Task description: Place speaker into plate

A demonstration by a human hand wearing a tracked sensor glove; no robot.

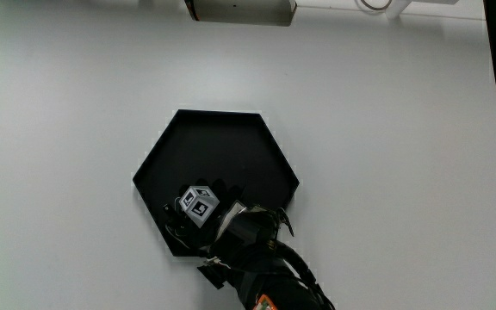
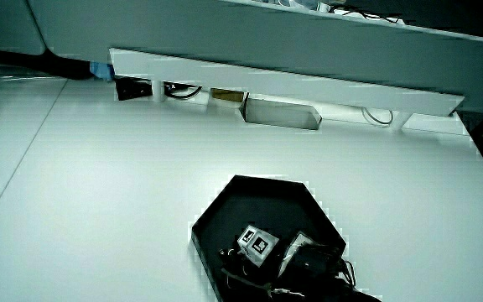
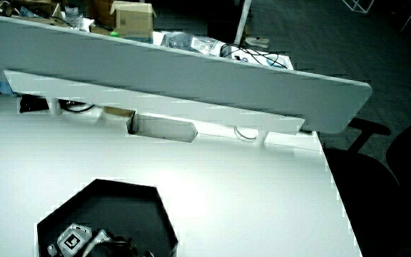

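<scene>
Over the near part of the black plate (image 1: 222, 151) hovered the hand (image 1: 201, 211); we could not tell its fingers' state, nor see the speaker. A release near the rim, we judged, risked tipping it onto the surface (image 1: 76, 129).

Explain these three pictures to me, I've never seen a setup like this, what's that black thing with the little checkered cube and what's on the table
No machine here: that is a person's hand in a black glove, with a small patterned cube strapped to its back. One picture looks straight down on the white table; the other two look forward across it toward a low partition at its edge.

On the table lies a black six-sided plate with a raised rim, seen also in both side views. The hand is over the part of the plate nearest the person. The task names a speaker, but I cannot make one out: glove, plate and anything held are all black, so I cannot tell what, if anything, the hand grasps.
</scene>
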